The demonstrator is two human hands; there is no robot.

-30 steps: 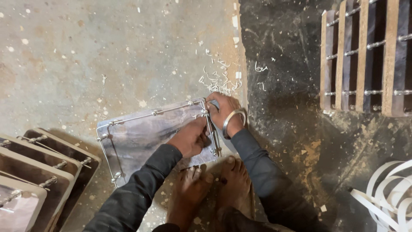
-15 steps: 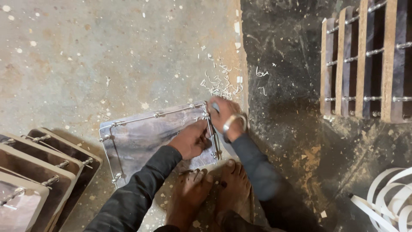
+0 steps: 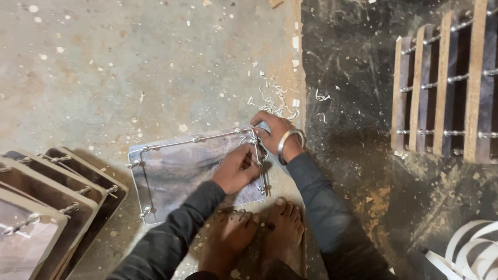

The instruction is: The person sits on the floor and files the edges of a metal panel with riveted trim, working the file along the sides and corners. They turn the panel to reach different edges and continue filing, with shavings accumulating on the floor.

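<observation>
A flat rectangular tray-like panel [image 3: 176, 171] with a shiny film face and a metal wire rail around its rim lies on the concrete floor before my bare feet. My left hand [image 3: 236, 168] rests on the panel's right part, fingers curled at the wire rail [image 3: 258, 155]. My right hand [image 3: 275, 134], with a metal bangle on the wrist, grips a small tool at the panel's far right corner; the tool is mostly hidden by the fingers.
Several similar framed panels [image 3: 57, 197] lie overlapped at the lower left. A row of upright wooden-edged panels with rails [image 3: 446, 88] stands at the upper right. White shavings [image 3: 272, 101] litter the floor beyond the corner. White strips [image 3: 467, 254] coil at the lower right.
Both hands stay at the panel's right corner; the right hand has shifted slightly along the corner, and the view has drifted a little.
</observation>
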